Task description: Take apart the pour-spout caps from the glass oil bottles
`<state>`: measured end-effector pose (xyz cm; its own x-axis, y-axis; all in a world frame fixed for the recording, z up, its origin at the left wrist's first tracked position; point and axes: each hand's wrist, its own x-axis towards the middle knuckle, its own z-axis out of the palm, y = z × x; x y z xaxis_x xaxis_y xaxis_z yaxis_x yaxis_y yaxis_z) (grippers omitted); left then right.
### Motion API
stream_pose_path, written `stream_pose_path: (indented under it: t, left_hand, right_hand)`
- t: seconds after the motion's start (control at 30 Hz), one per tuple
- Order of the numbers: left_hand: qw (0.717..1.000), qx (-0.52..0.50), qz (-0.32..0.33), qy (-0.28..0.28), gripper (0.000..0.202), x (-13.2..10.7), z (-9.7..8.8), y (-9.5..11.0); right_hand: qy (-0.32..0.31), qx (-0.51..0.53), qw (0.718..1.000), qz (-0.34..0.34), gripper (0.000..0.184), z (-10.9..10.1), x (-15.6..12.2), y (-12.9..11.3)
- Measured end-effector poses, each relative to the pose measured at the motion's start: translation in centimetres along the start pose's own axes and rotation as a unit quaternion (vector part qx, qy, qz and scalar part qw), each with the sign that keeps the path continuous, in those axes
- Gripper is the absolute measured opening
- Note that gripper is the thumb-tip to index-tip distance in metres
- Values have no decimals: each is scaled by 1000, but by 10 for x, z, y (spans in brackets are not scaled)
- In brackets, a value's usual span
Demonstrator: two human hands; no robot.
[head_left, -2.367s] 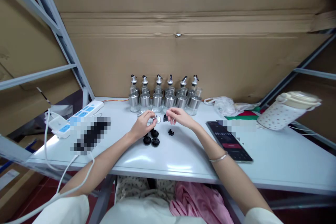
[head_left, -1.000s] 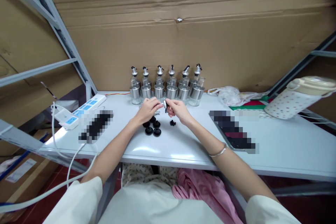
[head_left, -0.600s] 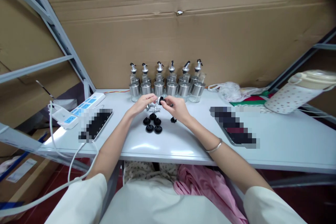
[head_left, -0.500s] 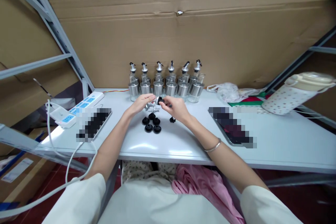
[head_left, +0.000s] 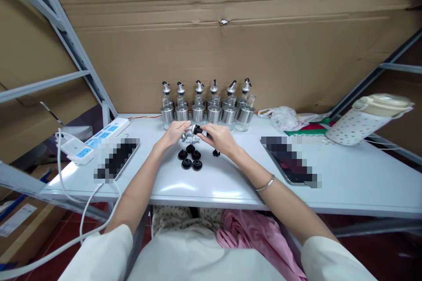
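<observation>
My left hand [head_left: 174,133] is closed on the silver end of a pourer spout [head_left: 190,128]. The spout's black stopper end [head_left: 197,129] points right, where the bent fingers of my right hand [head_left: 220,136] close on it. Just below the hands, more silver pourer spouts [head_left: 193,138] lie on the table, partly hidden. Several round black stoppers [head_left: 187,164] are grouped nearer to me. A small cluster of black pieces [head_left: 216,153] lies under my right hand.
Behind the hands stand two rows of glass bottles with steel sleeves [head_left: 214,115]; the back row carries pourers. Pixelated phones [head_left: 120,158] [head_left: 288,162] lie at both sides. A power strip [head_left: 108,134], a plastic bag [head_left: 284,117] and a dotted flask [head_left: 358,123] flank the table.
The black end of the piece now lies level between my hands, its silver end towards my left hand. Both hands stay close together; the camera view has shifted slightly.
</observation>
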<state>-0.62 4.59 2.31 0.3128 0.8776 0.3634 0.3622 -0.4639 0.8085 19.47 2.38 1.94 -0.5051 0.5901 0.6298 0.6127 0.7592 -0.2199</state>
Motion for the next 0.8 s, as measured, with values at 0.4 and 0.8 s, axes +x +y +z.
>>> stream_pose_path:
  t: [0.4, 0.8]
  left_hand:
    - [993, 60, -104, 5, 41, -4, -39, -31]
    - [973, 133, -170, -83, 26, -13, -21, -32]
  right_hand:
    - [37, 63, 997, 29, 21, -15, -8, 13]
    - [-267, 139, 951, 71, 12, -35, -11, -3]
